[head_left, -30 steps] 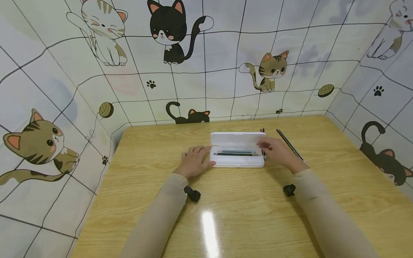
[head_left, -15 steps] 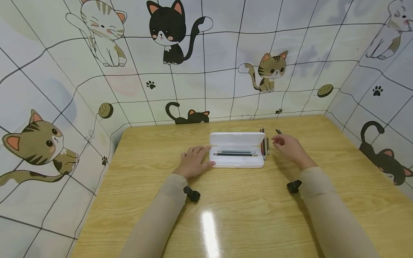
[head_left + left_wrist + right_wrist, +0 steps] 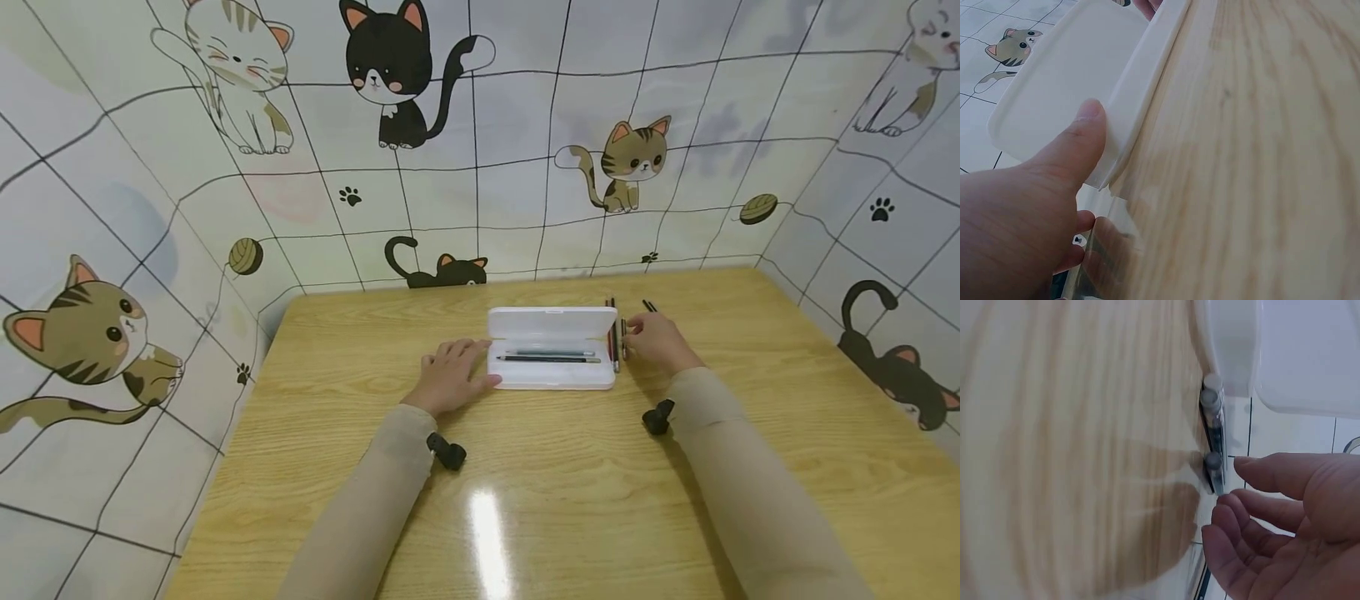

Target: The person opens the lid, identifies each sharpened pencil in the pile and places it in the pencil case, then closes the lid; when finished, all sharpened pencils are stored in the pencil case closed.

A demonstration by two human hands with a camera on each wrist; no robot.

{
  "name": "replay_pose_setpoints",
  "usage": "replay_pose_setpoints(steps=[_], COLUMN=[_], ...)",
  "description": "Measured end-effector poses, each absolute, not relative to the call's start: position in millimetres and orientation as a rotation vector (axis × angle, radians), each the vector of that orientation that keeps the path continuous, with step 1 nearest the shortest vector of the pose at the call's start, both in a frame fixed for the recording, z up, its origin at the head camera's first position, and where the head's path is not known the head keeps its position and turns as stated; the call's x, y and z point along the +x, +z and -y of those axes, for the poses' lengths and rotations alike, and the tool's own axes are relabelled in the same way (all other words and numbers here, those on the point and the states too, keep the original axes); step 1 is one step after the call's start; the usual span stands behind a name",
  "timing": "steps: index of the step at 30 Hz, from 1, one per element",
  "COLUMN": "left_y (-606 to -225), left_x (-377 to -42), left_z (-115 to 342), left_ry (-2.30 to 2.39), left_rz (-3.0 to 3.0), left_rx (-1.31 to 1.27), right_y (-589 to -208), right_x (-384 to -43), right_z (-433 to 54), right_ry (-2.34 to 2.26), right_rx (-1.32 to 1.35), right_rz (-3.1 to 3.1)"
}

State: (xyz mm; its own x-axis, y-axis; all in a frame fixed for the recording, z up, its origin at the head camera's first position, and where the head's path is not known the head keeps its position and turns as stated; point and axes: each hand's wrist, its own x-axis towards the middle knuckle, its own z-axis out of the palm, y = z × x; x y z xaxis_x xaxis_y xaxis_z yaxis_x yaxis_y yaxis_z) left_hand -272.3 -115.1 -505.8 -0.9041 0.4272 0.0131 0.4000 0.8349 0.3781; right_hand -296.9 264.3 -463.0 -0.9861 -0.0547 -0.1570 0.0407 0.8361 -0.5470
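An open white pencil case (image 3: 553,380) lies on the table, its lid raised at the back. Inside are a dark pencil (image 3: 551,359) and a pale blue one. My left hand (image 3: 450,375) rests at the case's left end, its thumb (image 3: 1088,125) against the front wall in the left wrist view. Several pencils (image 3: 615,343) lie beside the right end of the case. Right at the outermost pencil (image 3: 1213,461) is my right hand (image 3: 662,343), its thumb and loosely bent fingers parted around that pencil's far side in the right wrist view.
Behind the right hand, more dark pencils (image 3: 649,306) lie on the wooden table (image 3: 570,483), mostly hidden by it. A wall covering with cartoon cats (image 3: 517,200) stands along the table's back edge and both sides.
My right hand moved right, away from the case, then came back left to the outermost pencil beside it. The left hand and the case have stayed put.
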Motion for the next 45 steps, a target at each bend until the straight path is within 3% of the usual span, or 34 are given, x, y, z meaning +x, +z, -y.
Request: replay_pose_setpoints(steps=[9,22,45], left_y=[-506.4,-504.5,-505.2], left_x=[-273.8,-274.3,-274.1], left_z=[116.3,116.9,116.5], left_ry=[0.597,0.593,0.582], left_rz=[-2.945,-2.941,-2.931], left_rx=[0.664,0.669,0.659], right_y=[-473.4,-464.9,-462.5], right_x=[-313.3,-311.2,-297.3], right_z=[-263.5,-263.6,-296.4], right_ry=[-0.734,-0.699,-1.433], right_rx=[-0.007,0.06,0.277], right_rz=[-2.901,-2.871,-2.457])
